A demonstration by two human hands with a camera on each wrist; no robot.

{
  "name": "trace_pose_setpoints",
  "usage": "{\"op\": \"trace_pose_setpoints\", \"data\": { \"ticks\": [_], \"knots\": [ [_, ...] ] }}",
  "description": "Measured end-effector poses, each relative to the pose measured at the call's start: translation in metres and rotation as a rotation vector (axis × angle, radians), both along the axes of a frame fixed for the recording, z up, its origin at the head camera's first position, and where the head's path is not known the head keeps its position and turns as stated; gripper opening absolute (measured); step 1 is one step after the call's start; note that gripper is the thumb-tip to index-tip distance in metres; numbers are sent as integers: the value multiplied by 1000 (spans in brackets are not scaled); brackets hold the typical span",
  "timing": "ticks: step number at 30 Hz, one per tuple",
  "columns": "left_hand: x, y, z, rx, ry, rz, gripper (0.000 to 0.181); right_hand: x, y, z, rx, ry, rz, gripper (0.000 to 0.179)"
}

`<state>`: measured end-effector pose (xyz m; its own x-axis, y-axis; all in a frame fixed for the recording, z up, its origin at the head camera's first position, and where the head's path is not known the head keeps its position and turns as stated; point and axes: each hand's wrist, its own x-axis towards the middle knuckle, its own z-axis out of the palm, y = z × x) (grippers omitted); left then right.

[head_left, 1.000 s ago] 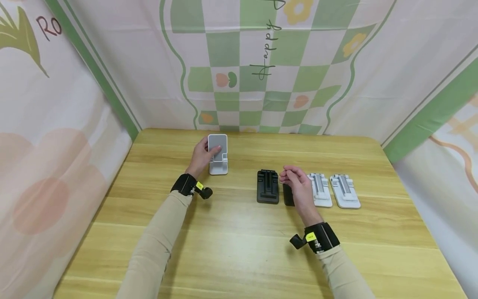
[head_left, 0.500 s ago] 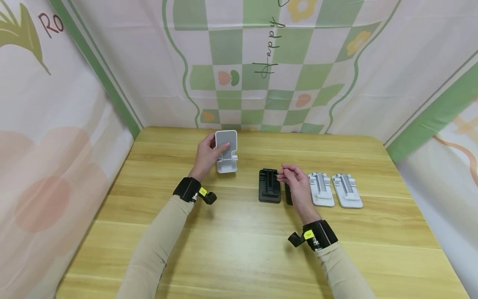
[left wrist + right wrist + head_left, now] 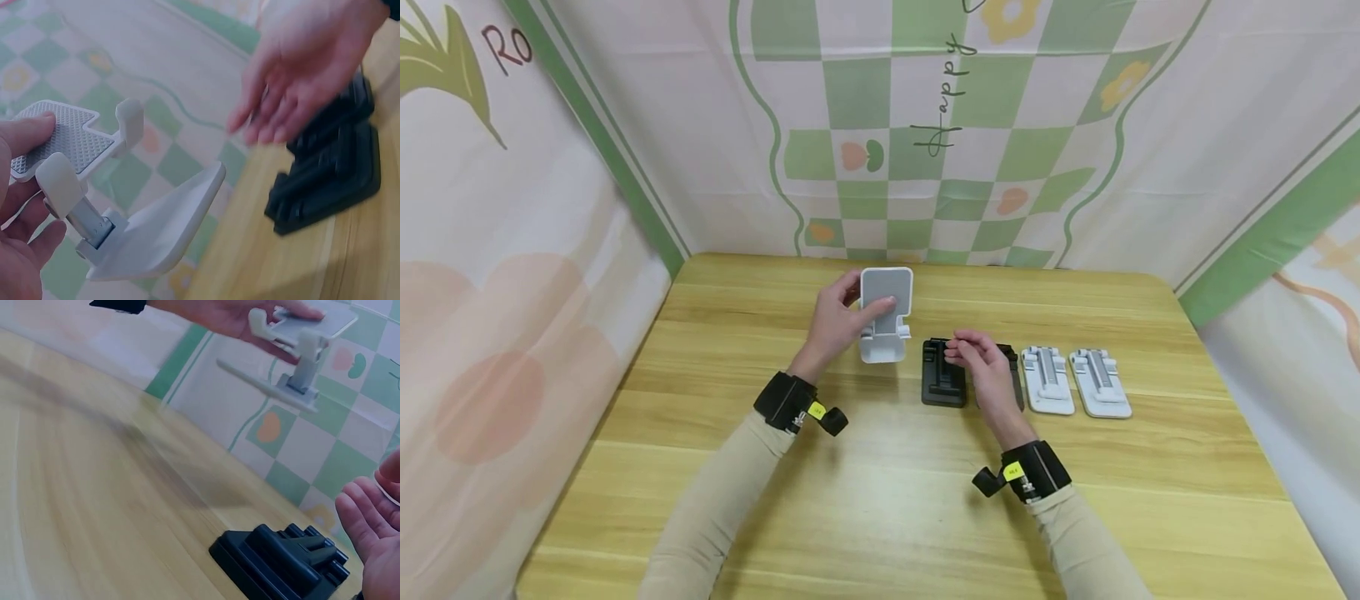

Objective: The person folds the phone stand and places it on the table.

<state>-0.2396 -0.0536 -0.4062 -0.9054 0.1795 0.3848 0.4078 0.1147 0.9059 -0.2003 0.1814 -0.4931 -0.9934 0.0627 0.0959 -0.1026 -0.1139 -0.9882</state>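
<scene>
My left hand (image 3: 835,323) holds an unfolded white phone stand (image 3: 886,283) up off the table, thumb pressed on its grey ribbed pad and fingers behind it. In the left wrist view the flat white base (image 3: 165,228) hangs tilted below the two front lips. My right hand (image 3: 991,379), its fingers loosely bent and holding nothing, hovers over two folded black phone stands. The left black stand (image 3: 943,387) shows almost whole in the head view; the other black stand (image 3: 1013,375) is mostly hidden behind that hand.
Two folded white phone stands, a nearer one (image 3: 1047,385) and an outer one (image 3: 1102,387), lie right of the black pair. All rest on a wooden table (image 3: 880,500). A patterned cloth (image 3: 955,200) hangs along the back edge, with more cloth at both sides.
My left hand has carried the white phone stand to the right and closer to the black stands. My right hand has shifted slightly left, uncovering part of the second black stand.
</scene>
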Motion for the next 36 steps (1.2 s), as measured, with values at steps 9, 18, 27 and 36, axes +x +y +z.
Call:
{"op": "trace_pose_setpoints", "data": {
  "ticks": [9, 18, 27, 36],
  "knots": [
    [9, 14, -3, 30, 125, -78, 40, 1, -11, 6, 37, -102, 224, 55],
    [34, 23, 19, 7, 133, -106, 35, 6, -21, 12, -64, -153, 415, 64],
    [43, 24, 22, 4, 117, -117, 33, 8, -23, 17, -107, -144, 414, 59],
    [27, 26, -3, -43, 98, -141, 40, 9, -20, 19, -75, -83, 438, 55]
  ]
}}
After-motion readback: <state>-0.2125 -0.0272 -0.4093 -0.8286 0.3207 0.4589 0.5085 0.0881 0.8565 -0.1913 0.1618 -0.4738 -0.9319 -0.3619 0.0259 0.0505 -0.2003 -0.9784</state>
